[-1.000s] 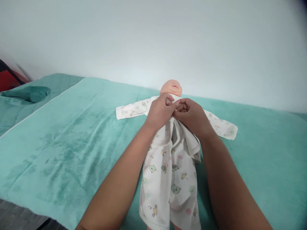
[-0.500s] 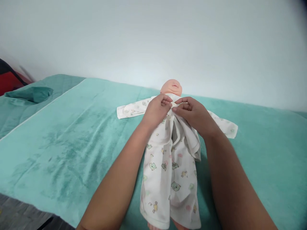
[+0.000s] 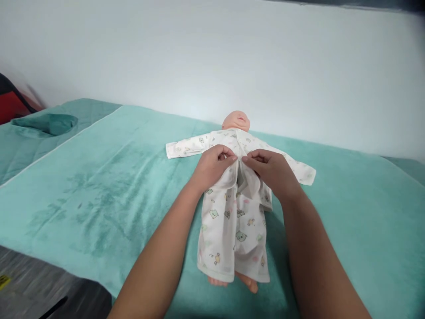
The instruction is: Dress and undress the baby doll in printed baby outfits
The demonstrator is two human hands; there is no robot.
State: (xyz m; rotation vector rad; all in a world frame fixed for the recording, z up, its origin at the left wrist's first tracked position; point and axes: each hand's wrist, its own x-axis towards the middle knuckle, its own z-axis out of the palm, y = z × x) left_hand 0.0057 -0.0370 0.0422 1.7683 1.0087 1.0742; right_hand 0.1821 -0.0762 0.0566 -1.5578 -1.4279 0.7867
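A baby doll (image 3: 236,120) lies on its back, dressed in a white printed jacket (image 3: 194,142) and matching trousers (image 3: 217,230). My left hand (image 3: 215,164) pinches the jacket's front edge on the left side of the chest opening. Opposite it, my right hand (image 3: 270,168) pinches the other front edge, with thumb and forefinger together. The two edges meet near the doll's upper chest, while below my fingers the jacket front hangs apart. Whether a fastener sits between my fingertips I cannot make out. The doll's feet (image 3: 247,282) stick out of the trouser legs.
A green velvety cover (image 3: 83,190) lies under the doll, up against a white wall (image 3: 206,57). At the far left a green folded cloth (image 3: 46,124) rests near a red and black object (image 3: 13,106). Grey floor (image 3: 40,279) shows at lower left.
Both hands have moved down the jacket front from near the neck to mid chest. The collar and upper front now show, lying together. The view has shifted slightly, showing the doll's feet.
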